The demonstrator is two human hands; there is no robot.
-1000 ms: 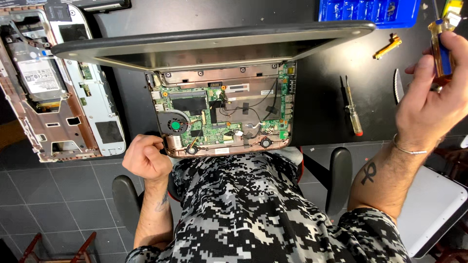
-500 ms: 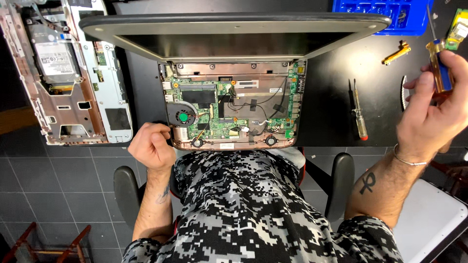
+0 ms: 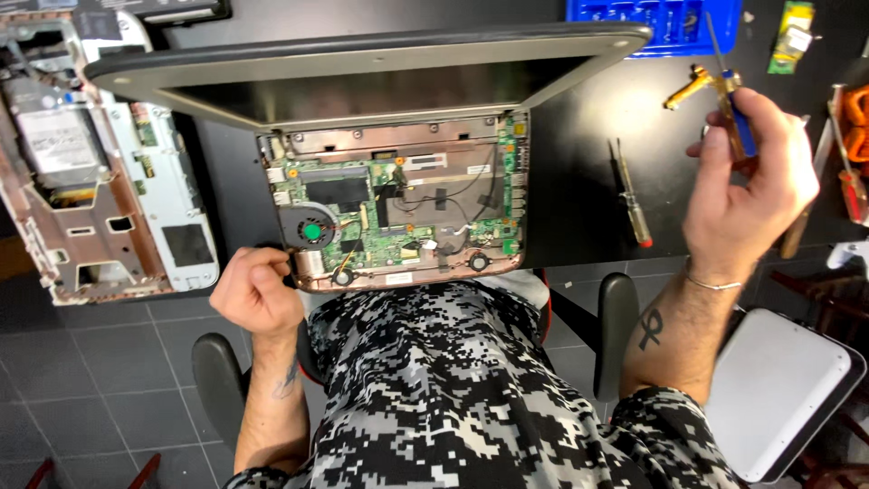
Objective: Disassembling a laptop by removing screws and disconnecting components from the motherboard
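Note:
An opened laptop (image 3: 398,208) lies on the black desk in front of me, its green circuit board and round fan bare, its screen lid (image 3: 362,77) tilted up behind. My left hand (image 3: 258,290) is curled at the base's near left corner, touching its edge. My right hand (image 3: 747,195) is raised at the right, gripping a screwdriver (image 3: 731,100) with a blue and yellow handle, shaft pointing up.
A removed laptop cover (image 3: 100,172) lies at the left. A red-tipped screwdriver (image 3: 629,195) rests right of the laptop. A blue parts tray (image 3: 656,23) sits at the back, orange-handled tools (image 3: 851,145) at the far right, a white panel (image 3: 783,389) below.
My right hand with the screwdriver has shifted a little left and down in view. The left hand stays at the laptop's corner. The view has swung slightly.

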